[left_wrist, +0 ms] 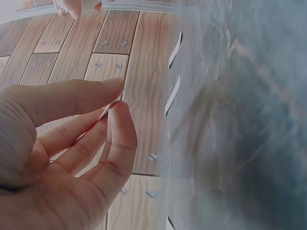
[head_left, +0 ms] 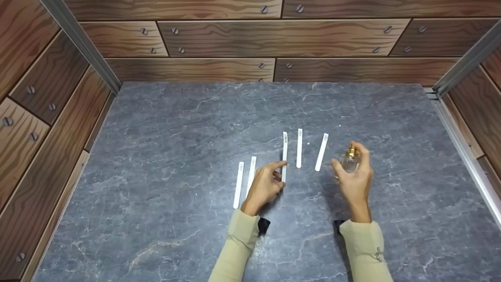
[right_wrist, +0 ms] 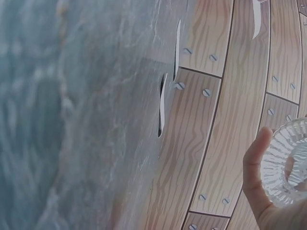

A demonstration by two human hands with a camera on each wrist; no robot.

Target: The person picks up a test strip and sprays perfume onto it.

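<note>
Left hand (head_left: pixel 265 187) seemingly pinches a paper strip (head_left: pixel 284 156); right hand (head_left: pixel 354 177) wraps its grip round a glass bottle (head_left: pixel 349 161).

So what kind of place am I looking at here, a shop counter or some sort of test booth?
Most likely a small staged test booth, not a shop. A grey marble-look tabletop is boxed in by printed wood-plank walls with metal corner rails. On it lie only white paper strips; the right hand holds a small glass perfume bottle.

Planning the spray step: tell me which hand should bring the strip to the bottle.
Left. The left hand already pinches a white strip, while the right hand grips the perfume bottle.
</note>
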